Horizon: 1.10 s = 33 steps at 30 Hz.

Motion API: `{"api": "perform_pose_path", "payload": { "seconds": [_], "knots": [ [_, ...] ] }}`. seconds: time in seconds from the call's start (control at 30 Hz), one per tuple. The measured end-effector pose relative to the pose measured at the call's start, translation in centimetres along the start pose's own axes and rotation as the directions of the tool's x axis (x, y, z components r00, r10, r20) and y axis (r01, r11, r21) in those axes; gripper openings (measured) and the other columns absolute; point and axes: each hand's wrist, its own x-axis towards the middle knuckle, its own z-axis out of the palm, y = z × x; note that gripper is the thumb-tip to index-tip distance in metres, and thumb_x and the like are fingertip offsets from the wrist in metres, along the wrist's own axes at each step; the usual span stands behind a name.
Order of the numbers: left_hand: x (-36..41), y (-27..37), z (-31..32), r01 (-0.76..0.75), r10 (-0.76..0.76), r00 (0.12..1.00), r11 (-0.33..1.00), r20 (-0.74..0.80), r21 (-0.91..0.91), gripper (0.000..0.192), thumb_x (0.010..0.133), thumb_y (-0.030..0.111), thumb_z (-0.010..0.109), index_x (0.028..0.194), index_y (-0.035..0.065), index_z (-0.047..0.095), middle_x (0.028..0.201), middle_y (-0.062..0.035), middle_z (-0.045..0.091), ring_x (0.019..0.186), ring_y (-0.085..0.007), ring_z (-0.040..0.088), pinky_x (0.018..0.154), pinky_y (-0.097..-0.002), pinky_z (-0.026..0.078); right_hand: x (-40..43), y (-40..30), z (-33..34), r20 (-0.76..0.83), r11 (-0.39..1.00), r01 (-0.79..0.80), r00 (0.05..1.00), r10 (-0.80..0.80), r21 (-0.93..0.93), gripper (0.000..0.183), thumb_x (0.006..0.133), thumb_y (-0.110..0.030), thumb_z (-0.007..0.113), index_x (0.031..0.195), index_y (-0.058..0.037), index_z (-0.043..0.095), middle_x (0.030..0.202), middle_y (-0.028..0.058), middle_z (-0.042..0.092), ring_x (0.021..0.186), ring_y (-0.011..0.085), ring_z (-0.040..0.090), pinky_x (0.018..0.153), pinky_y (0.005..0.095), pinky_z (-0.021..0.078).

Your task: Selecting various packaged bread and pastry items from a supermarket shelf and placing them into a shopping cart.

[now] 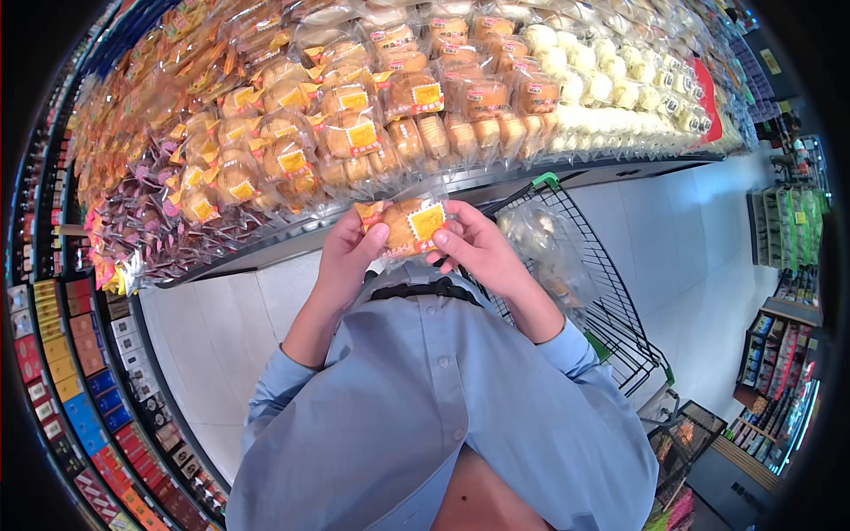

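Both of my hands hold one clear plastic packet of bread (400, 229) in front of my waist. Its wrapper bears a yellow stamp-shaped label with red trim. My left hand (350, 247) grips the packet's left end, thumb on top. At the right end, my right hand (479, 247) has its thumb on the front near the label, fingers behind. Just beyond the packet, similar wrapped breads (352, 133) lie in rows on a display. Pale cream-coloured wrapped buns (597, 86) fill the display's right part.
A wire shopping cart (601, 265) with green corners stands at my right, holding a clear plastic bag of food (554, 255). The display's dark front edge (265, 249) curves ahead of me. Shelves of boxed goods (80, 372) line the left; more shelves (777, 358) stand far right.
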Motion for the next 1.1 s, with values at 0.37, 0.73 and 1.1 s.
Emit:
{"api": "perform_pose_path", "payload": {
  "seconds": [0.37,0.73,1.1],
  "knots": [
    [-0.4,-0.2,0.8,0.044,-0.033,0.996,0.989,0.077,-0.144,0.034,0.09,0.013,0.051,0.122,0.0036,0.046,0.107,-0.0064,0.059,0.093,-0.0132,0.059,0.076,-0.028,0.051,0.1,0.7,1.0,0.002,0.997,0.055,0.998,-0.056,0.049,0.031,0.088,-0.017,0.057,0.115,-0.0053,0.046,0.091,-0.0012,0.059,0.071,0.0043,0.055,0.059,0.0196,0.046],
    [-0.6,-0.3,0.6,0.069,-0.067,0.997,0.996,0.025,-0.058,0.03,0.091,0.02,0.051,0.116,0.0039,0.048,0.102,-0.0059,0.06,0.086,-0.0126,0.06,0.065,-0.0269,0.051,0.1,0.8,1.2,-0.007,0.998,0.05,0.999,-0.05,0.039,0.026,0.09,-0.017,0.055,0.111,-0.0053,0.048,0.09,-0.0008,0.059,0.071,0.0047,0.056,0.058,0.0194,0.046],
    [-0.3,0.6,1.5,0.057,-0.059,0.998,0.994,-0.019,-0.088,0.034,0.095,0.03,0.043,0.115,0.0038,0.05,0.094,-0.0049,0.061,0.075,-0.0097,0.058,0.06,-0.0249,0.049,0.3,0.7,0.9,-0.029,0.991,0.105,0.994,-0.103,0.085,0.036,0.096,-0.031,0.039,0.112,-0.0013,0.049,0.091,0.0065,0.062,0.072,0.0114,0.06,0.062,0.0223,0.0481]
  ]
}}
